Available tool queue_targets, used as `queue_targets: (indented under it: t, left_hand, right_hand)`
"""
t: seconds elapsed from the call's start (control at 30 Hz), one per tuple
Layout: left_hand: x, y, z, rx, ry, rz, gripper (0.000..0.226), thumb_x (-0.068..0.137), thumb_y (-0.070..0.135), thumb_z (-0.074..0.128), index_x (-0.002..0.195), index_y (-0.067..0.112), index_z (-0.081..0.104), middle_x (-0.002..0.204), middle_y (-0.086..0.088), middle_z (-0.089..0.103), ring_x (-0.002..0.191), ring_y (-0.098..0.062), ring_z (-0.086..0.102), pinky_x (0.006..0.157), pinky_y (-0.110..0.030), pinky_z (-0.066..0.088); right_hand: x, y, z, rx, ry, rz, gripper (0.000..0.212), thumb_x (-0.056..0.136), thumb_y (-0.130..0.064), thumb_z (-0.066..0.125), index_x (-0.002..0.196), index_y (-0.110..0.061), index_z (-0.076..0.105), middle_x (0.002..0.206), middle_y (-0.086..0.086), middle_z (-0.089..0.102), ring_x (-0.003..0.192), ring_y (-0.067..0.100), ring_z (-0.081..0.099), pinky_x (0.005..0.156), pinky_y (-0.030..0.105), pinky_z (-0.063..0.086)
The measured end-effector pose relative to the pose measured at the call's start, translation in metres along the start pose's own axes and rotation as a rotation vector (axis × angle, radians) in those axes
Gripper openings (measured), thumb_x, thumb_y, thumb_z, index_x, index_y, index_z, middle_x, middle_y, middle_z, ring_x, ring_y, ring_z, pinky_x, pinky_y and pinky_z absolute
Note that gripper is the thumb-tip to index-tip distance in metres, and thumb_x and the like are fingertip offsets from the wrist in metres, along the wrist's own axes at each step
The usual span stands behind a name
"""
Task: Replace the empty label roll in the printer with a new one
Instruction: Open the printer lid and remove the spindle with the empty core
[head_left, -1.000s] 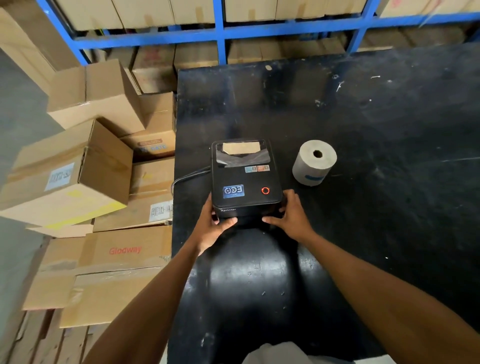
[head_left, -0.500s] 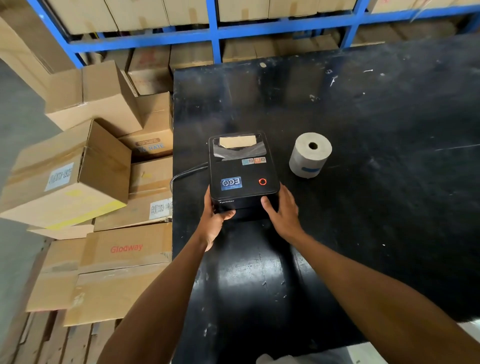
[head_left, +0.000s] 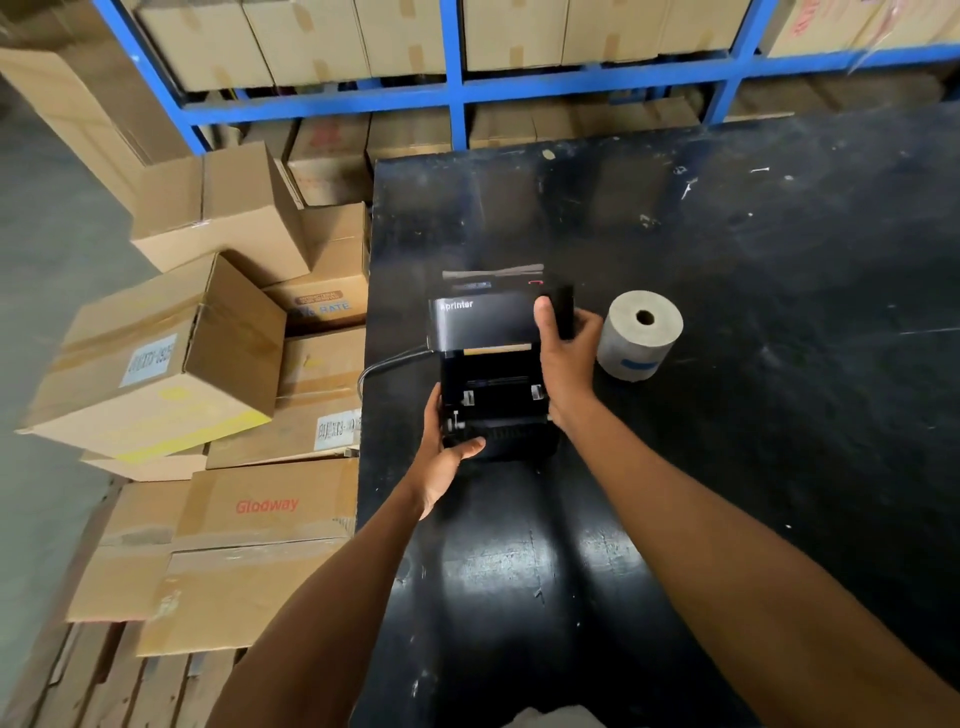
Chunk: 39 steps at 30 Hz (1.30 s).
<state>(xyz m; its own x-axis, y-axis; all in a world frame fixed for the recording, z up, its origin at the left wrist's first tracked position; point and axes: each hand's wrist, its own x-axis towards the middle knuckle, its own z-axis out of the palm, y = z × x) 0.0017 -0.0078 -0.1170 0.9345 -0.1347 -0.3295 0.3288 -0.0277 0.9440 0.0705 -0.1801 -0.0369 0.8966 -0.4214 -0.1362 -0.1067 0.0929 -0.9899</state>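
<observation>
A black label printer (head_left: 493, 410) stands near the left edge of the black table (head_left: 753, 467). Its lid (head_left: 483, 319) is swung up and back, showing the dark roll bay inside. My right hand (head_left: 569, 353) grips the lid's right edge, thumb on its front face. My left hand (head_left: 447, 457) holds the printer's front left corner. A new paper roll (head_left: 641, 335) with a blue band stands on end just right of the printer, close to my right hand but not touching it. A thin brown strip shows under the lid; I cannot tell what it is.
A black cable (head_left: 389, 364) leaves the printer's left side over the table edge. Cardboard boxes (head_left: 156, 364) are stacked on a wooden pallet (head_left: 93, 686) left of the table. A blue rack (head_left: 457, 88) with more boxes runs behind.
The printer lid was shut with both hands at the front corners. Now my right hand has lifted the lid up and back, while my left hand stays at the front left corner.
</observation>
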Motion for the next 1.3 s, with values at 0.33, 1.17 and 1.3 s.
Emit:
queue_targets:
  t: [0.33, 1.17, 1.3]
  left_hand:
    - [0.003, 0.013, -0.006, 0.182, 0.011, -0.042, 0.112, 0.084, -0.007, 0.072, 0.16, 0.031, -0.002, 0.163, -0.003, 0.021, 0.151, -0.02, 0.023, 0.125, -0.049, 0.023]
    - [0.099, 0.066, -0.021, 0.852, 0.23, 0.162, 0.05, 0.092, 0.026, 0.067, 0.139, 0.012, 0.057, 0.132, -0.014, 0.044, 0.126, -0.033, 0.043, 0.106, -0.047, 0.043]
    - [0.109, 0.067, -0.026, 0.905, 0.217, 0.191, 0.048, 0.09, 0.038, 0.07, 0.13, 0.011, 0.065, 0.122, -0.014, 0.046, 0.119, -0.032, 0.043, 0.099, -0.047, 0.045]
  right_hand:
    - [0.053, -0.029, 0.022, 0.336, -0.013, 0.216, 0.061, 0.102, -0.055, 0.023, 0.137, -0.016, 0.054, 0.114, -0.005, 0.058, 0.112, 0.012, 0.051, 0.117, 0.036, 0.029]
    - [0.064, 0.039, -0.022, -0.881, -0.351, -0.159, 0.037, 0.097, -0.015, 0.055, 0.133, -0.02, 0.057, 0.136, 0.007, 0.049, 0.123, 0.027, 0.051, 0.106, 0.042, 0.044]
    - [0.068, 0.041, -0.016, -1.022, -0.286, -0.279, 0.025, 0.096, -0.019, 0.055, 0.121, -0.017, 0.059, 0.125, 0.008, 0.05, 0.112, 0.029, 0.051, 0.089, 0.044, 0.05]
